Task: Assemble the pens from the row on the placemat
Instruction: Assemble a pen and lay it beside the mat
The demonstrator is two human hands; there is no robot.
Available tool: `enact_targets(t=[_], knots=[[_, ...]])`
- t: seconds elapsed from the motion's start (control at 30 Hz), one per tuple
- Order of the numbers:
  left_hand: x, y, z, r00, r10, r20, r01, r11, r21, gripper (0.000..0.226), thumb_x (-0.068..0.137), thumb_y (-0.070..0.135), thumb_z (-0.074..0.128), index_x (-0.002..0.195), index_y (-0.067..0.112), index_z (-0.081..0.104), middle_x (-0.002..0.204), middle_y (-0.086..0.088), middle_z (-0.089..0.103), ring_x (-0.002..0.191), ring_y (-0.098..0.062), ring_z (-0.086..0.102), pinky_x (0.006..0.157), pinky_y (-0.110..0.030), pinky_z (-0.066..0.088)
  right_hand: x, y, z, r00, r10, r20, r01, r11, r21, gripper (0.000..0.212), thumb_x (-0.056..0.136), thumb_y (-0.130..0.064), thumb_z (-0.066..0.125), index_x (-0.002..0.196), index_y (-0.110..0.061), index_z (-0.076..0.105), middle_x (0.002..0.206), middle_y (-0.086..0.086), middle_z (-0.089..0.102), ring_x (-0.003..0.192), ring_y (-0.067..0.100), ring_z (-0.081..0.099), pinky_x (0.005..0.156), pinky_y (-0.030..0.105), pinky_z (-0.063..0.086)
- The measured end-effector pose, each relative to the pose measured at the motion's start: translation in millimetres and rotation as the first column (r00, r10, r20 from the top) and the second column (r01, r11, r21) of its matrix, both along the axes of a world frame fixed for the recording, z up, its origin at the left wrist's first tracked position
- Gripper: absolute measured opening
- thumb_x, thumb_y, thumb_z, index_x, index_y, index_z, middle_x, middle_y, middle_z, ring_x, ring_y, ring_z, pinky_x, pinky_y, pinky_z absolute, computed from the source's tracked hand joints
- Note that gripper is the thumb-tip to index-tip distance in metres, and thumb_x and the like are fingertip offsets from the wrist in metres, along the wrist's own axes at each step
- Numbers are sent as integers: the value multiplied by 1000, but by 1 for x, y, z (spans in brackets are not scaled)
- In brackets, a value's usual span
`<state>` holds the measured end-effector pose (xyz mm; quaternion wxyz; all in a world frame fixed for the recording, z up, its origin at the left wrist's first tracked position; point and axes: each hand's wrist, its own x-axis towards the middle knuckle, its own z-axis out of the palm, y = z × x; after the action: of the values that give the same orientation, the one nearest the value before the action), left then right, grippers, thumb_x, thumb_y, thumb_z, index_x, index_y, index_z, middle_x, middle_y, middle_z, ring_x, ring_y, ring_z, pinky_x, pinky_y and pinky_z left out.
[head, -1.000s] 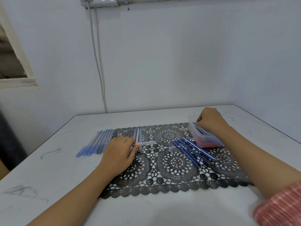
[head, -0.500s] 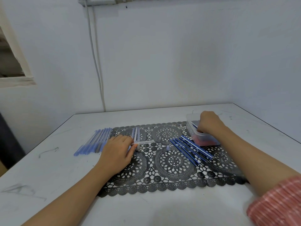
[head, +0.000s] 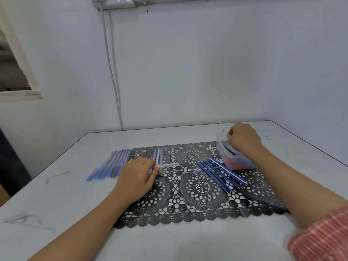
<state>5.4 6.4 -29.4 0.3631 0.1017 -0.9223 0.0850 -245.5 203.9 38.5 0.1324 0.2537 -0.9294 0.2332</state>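
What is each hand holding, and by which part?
The left hand pinches the clear pen barrel by one end. The right hand, over the plastic container, pinches a thin pale rod by its lower part.

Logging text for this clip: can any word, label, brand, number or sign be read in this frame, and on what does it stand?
No text can be read anywhere in this frame.
The pens beside the placemat, the clear barrel pinched by the left hand, the refills, the tub and the thin stick held by the right hand: any print is too small to tell.
Wall socket: no marking legible.
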Motion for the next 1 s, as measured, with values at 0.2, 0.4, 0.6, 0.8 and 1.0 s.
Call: enact_targets(t=[0.2, 0.4, 0.6, 0.8, 1.0], knots=[[-1, -1, 0, 1000, 5, -9, -5, 1000, 4, 30, 89, 36, 40, 77, 20, 62, 70, 9, 61, 61, -11, 55, 58, -23, 39, 18, -4, 12, 958, 283, -48, -286, 919, -273, 43, 87, 0, 51, 125, -20, 53, 88, 8, 64, 72, 18, 53, 67, 28, 41], [1, -2, 0, 1000, 2, -30, -2, 999, 32, 29, 90, 36, 41, 79, 19, 62, 70, 9, 59, 62, -10, 53, 59, -24, 40, 54, -12, 23, 897, 429, -109, -441, 843, -308, 28, 89, -1, 51, 102, -16, 70, 86, 5, 69, 73, 12, 57, 65, 13, 42], [2, -1, 1, 999, 10, -35, -9, 999, 44, 31, 90, 36, 39, 79, 19, 62, 71, 9, 60, 62, -11, 54, 59, -24, 41, 75, -19, 19, 838, 527, -140, -545, 821, -170, 32, 89, 3, 52, 112, -13, 68, 102, 4, 67, 84, 12, 56, 69, 2, 29], [2, -3, 2, 999, 2, -39, 0, 998, 61, 32, 91, 36, 39, 81, 18, 63, 72, 8, 61, 63, -12, 54, 61, -25, 41, 82, -21, 5, 746, 540, -389, -563, 824, 64, 17, 83, -11, 67, 100, -10, 72, 88, 8, 60, 83, 26, 59, 63, 29, 41], [2, -4, 2, 999, 16, -35, -13, 997, 74, 33, 91, 37, 38, 82, 18, 63, 72, 8, 60, 63, -12, 54, 60, -26, 43, 77, -28, -12, 611, 625, -486, -605, 764, 222, 29, 58, 11, 80, 82, -2, 72, 74, 9, 61, 65, 26, 60, 46, 33, 50]])
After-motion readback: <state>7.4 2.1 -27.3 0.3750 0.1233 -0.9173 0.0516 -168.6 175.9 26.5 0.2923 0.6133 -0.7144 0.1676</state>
